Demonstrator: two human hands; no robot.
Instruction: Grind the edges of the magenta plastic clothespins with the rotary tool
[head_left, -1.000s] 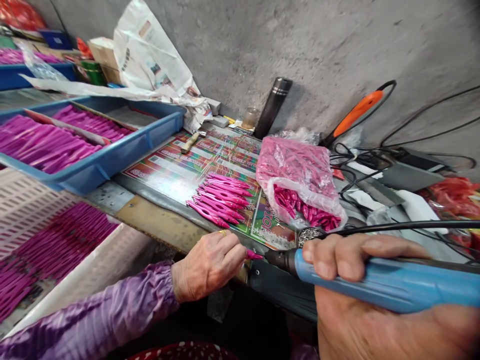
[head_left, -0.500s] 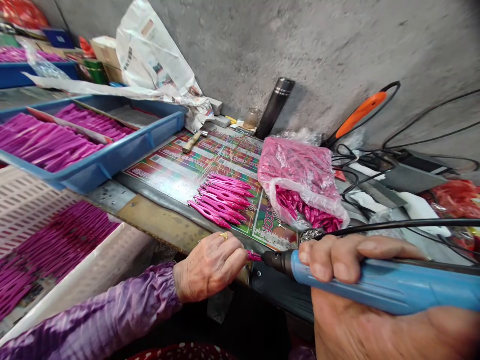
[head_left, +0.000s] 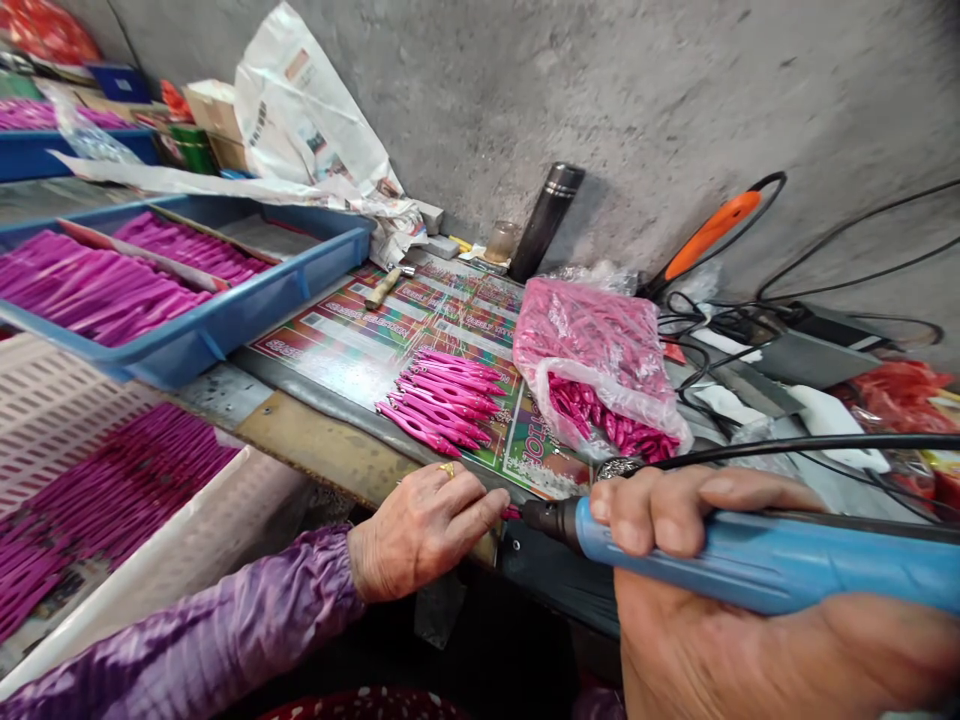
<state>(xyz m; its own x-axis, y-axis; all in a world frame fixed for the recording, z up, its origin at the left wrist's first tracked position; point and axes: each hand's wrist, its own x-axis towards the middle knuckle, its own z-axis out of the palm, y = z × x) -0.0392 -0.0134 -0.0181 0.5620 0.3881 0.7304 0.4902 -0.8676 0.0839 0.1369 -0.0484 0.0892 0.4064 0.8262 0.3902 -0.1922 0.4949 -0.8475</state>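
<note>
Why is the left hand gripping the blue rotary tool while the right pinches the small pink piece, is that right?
Wrong hands: the head view shows the right hand gripping the blue rotary tool and the left hand pinching the small pink piece.

Left hand [head_left: 424, 530] pinches pink piece [head_left: 511, 512], right [head_left: 720, 655] grips grinder [head_left: 750, 560].

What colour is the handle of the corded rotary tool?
The rotary tool's handle is light blue, best seen in the head view.

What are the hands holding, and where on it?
The right hand wraps the blue grip of a rotary tool; the left hand pinches a small pink piece by one end.
</note>
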